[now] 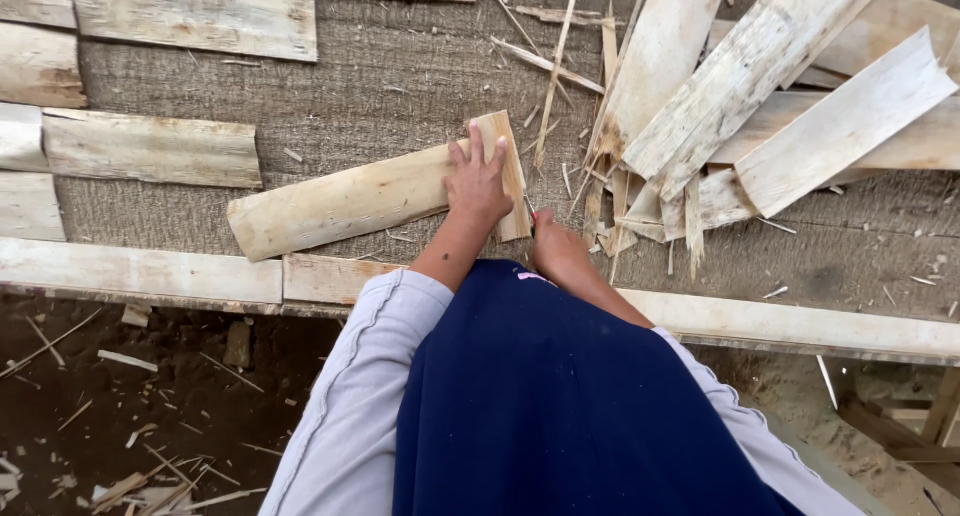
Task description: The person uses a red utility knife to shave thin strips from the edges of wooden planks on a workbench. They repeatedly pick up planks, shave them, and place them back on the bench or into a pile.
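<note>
Seen from above, looking down past a dark blue garment [560, 406] and pale grey sleeves [350, 416] toward a work surface. To the lower left lies dark earth [150, 406] strewn with thin wood splinters.

Just beyond the body, a long pale wooden beam [140, 271] runs across the view from left to right, edging a surface covered in coarse brown woven cloth [380, 86].

The left hand [478, 184] rests flat, fingers spread and unclenched, pressing down on the right end of a curved pale wooden slat [345, 201]. The slat lies on the cloth, slanting from lower left to upper right, most of its length stretching away to the left of the hand.

The right hand [555, 244] sits just beside the slat's near right corner, closed around a small tool; only a short slim blade-like tip [528, 208] shows, touching the slat's end edge. What kind of tool it is cannot be told.

To the right, well within reach, is a loose heap of similar wooden slats [760, 106], overlapping at many angles, with narrow shavings and splinters [560, 66] scattered around them.

Farther off on the left, several more slats [150, 148] lie flat in neat rows along the cloth's edge, with another pair [195, 14] at the top.

No packages, labels or signs show.
</note>
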